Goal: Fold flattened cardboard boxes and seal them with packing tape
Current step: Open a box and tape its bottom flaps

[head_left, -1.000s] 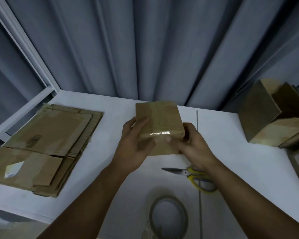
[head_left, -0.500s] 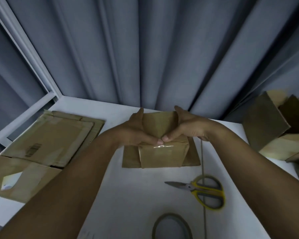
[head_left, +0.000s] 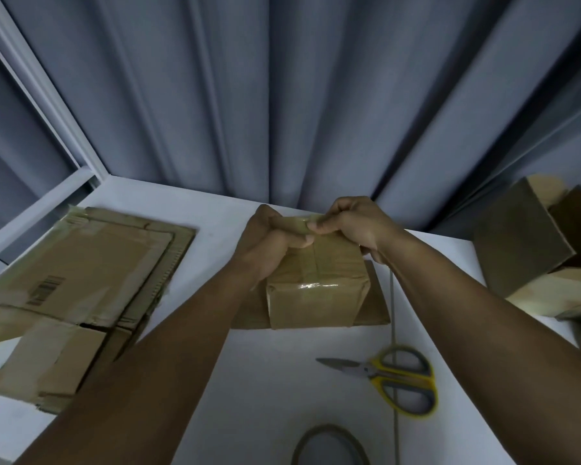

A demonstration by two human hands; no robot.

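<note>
Grey curtains (head_left: 282,95) hang behind a white table (head_left: 265,380). From far away I watch two bare hands work on the small box (head_left: 316,303). It sits in the middle of the table, on top of a flat brown piece of cardboard (head_left: 376,307). Shiny tape (head_left: 316,285) runs over the near top edge of the box.

Both hands are at the far top edge and almost touch each other. The left hand (head_left: 265,246) is curled round that edge, with its thumb pressed on the top of the box. The right hand (head_left: 353,226) pinches a shiny strip (head_left: 296,222) between thumb and finger. I think it is tape, but I cannot be sure.

I think the step is sticking this strip down over the far edge. To do it well, I would pull the strip tight first, so it has no bumps. Then I would lay it along the middle line and rub it flat. The left hand should hold the box firm, so it does not slide. Sticky tape can fold on itself, so I would go slow.

The scissors (head_left: 393,377) and the tape roll (head_left: 329,441) lie close by. A pile of flat boxes (head_left: 81,280) lies on the left.
</note>
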